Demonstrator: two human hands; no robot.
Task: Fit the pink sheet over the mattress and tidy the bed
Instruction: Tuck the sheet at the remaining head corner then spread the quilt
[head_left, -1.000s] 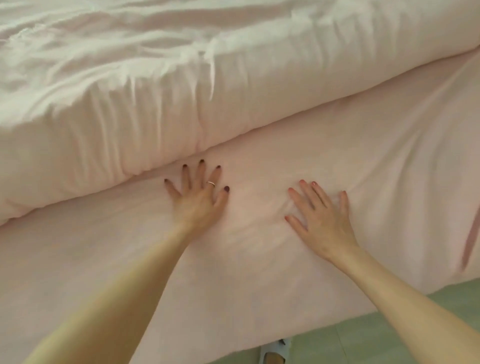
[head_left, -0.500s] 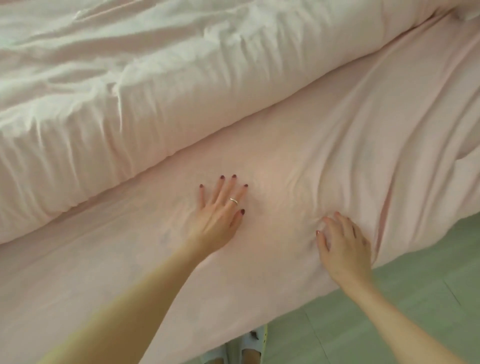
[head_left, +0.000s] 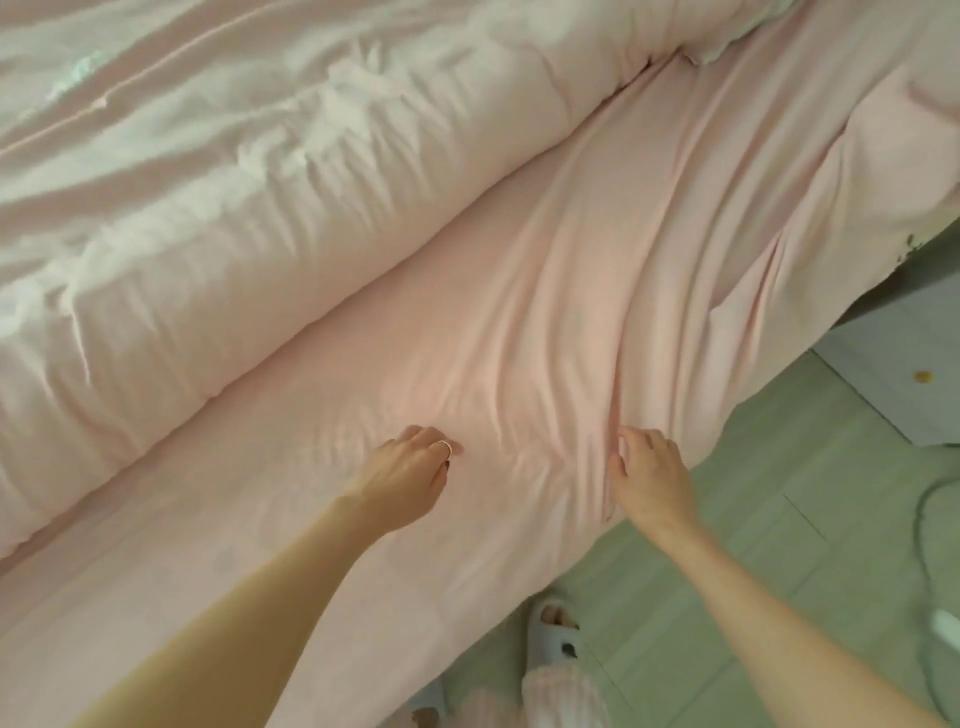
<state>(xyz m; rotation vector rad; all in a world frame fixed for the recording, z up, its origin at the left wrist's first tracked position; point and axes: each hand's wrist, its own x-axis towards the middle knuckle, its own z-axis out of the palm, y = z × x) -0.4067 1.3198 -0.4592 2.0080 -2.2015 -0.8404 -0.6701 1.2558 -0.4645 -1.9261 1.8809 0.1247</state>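
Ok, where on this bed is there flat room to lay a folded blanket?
Flattest: the pink sheet between the rolled duvet and the bed's near edge, left of the left hand. Right of the right hand it is bunched in folds; the duvet fills the far side.

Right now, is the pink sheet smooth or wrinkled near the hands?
Wrinkled. Long folds run across the sheet from the right hand toward the far corner; left of the left hand it lies flatter.

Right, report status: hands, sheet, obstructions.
Left hand and right hand both curled on pink sheet. Folds run ahead of them. Rolled duvet lies along far side.
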